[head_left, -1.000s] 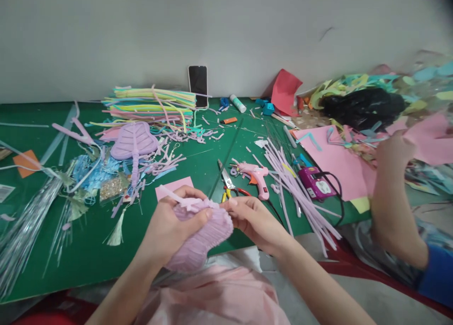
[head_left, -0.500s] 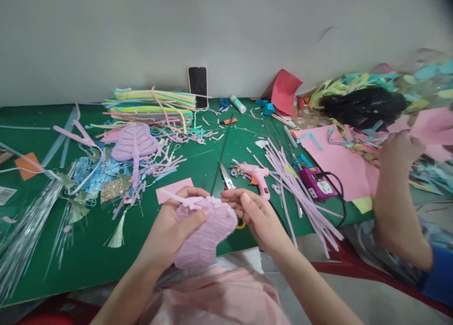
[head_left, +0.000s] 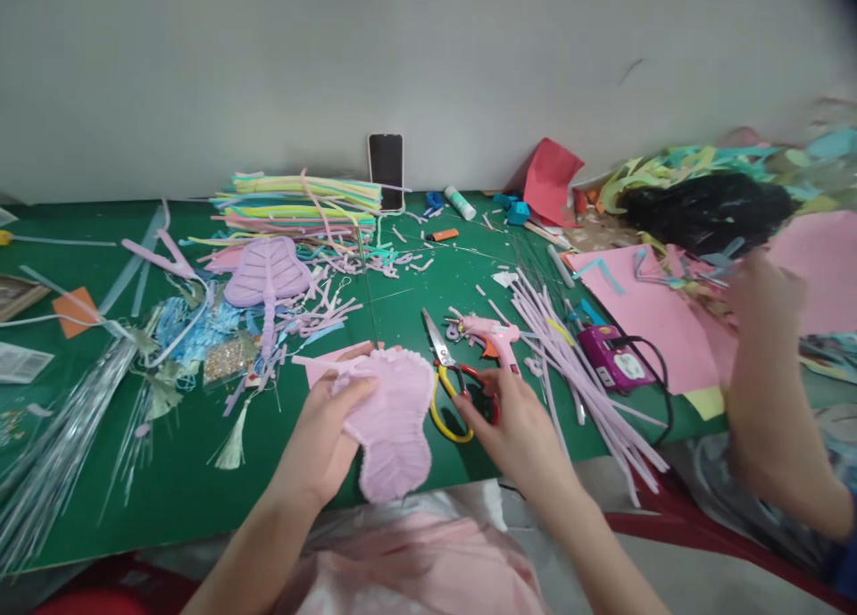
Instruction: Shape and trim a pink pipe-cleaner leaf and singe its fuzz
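My left hand (head_left: 321,441) is closed on the edge of a lilac fuzzy piece (head_left: 396,419), a wavy flat shape made of pipe cleaners, with its thumb across the front. A loose lilac strand sticks out to the left of it. Beside the piece, scissors (head_left: 440,345) with one yellow and one red handle lie on the green table, blades pointing away. My right hand (head_left: 519,428) has its fingers closed at the red handle, partly hiding it. Just beyond that hand is a pink glue gun (head_left: 492,331). A finished-looking lilac leaf-shaped fan (head_left: 268,271) lies at the left.
Lilac pipe cleaners (head_left: 569,365) and a purple box (head_left: 612,358) with a black cord lie at right. Coloured pipe cleaners (head_left: 301,209) are stacked before a phone (head_left: 386,173). Silver strands (head_left: 73,436) spread at left. Another person's hand (head_left: 767,294) works at the far right.
My right hand has left the lilac piece and moved down and right to the scissors. The lilac piece has turned in my left hand to show more of its face.
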`<action>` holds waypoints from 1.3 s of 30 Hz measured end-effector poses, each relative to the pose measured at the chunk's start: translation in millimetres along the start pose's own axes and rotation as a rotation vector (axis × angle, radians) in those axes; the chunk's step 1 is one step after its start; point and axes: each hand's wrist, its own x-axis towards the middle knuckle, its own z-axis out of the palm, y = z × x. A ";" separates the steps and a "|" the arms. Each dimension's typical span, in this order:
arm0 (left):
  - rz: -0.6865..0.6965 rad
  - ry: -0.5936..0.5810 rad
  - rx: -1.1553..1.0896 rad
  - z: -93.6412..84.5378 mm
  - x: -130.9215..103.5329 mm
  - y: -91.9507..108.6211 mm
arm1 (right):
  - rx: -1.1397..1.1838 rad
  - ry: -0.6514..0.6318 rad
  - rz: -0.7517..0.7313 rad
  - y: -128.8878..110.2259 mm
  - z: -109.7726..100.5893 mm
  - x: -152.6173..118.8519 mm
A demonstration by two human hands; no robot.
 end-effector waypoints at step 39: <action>0.122 0.058 -0.106 -7.9 -5.2 7.4 | 0.730 -0.361 0.217 -8.1 -20.6 14.2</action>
